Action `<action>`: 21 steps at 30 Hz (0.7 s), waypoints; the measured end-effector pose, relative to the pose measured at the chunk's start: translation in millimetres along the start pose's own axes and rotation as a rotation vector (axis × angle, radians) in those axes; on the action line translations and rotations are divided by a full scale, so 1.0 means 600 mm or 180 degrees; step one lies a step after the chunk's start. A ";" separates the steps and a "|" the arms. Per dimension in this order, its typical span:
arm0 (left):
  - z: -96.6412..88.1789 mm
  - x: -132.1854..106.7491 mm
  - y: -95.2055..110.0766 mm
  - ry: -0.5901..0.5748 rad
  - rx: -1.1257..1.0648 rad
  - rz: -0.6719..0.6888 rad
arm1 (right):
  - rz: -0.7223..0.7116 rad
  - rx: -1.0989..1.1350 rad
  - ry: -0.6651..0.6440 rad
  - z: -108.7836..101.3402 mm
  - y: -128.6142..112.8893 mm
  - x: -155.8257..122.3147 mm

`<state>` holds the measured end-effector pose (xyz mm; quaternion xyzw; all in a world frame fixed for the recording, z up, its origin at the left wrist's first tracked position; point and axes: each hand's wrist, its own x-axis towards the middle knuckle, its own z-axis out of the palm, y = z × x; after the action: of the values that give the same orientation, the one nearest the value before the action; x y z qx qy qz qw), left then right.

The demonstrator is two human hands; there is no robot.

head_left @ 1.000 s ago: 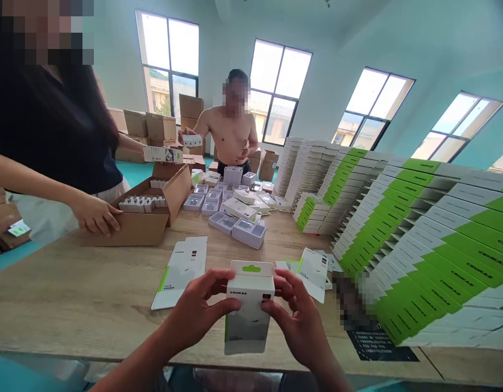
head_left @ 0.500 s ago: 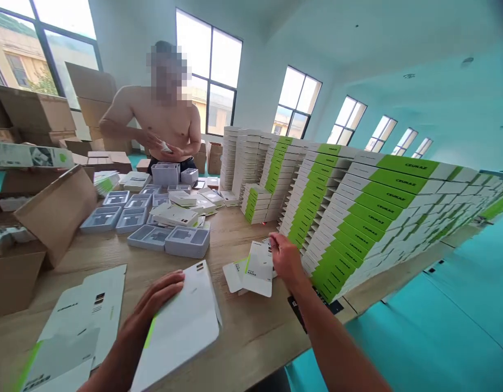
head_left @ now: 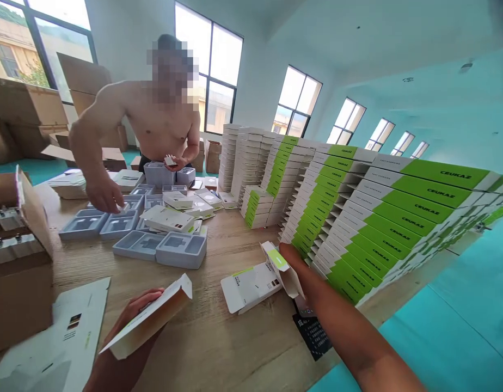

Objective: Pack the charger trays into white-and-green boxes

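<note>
Wooden desk (head_left: 213, 340) carries a tall box stack (head_left: 378, 234). Well left of the stack, the left hand (head_left: 134, 309) has its fingers bent around a tilted white carton (head_left: 155, 317). Just beside the stack, the right hand (head_left: 295, 260) is behind an open-ended box (head_left: 278, 258); whether its fingers pinch cannot be told.

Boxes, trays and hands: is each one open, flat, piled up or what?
Left hand: holding a white box
White box: tilted, open-ended
Right hand: at another box, grip hidden
Another box: open-ended
Brown box: open, white pieces inside
Flat box: unfolded
Grey trays: open side up
Tall piles: stacked
</note>
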<state>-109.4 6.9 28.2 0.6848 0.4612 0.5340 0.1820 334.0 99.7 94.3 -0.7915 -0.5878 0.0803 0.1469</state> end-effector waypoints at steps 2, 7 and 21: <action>0.002 -0.002 -0.001 -0.0131 -0.0032 0.0032 | 0.0098 0.0388 0.0058 0.002 0.000 0.001; 0.004 -0.004 -0.002 -0.0339 0.0100 0.0051 | 0.0120 0.0930 0.0207 -0.020 -0.031 -0.007; -0.003 0.009 0.060 -0.0091 -0.0052 -0.0079 | 0.0104 0.4126 -0.2729 -0.070 -0.263 -0.321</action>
<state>-95.2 -7.3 58.9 0.6851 0.4626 0.5257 0.2008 146.5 -48.2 176.4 -0.4560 -0.4172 0.7092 0.3391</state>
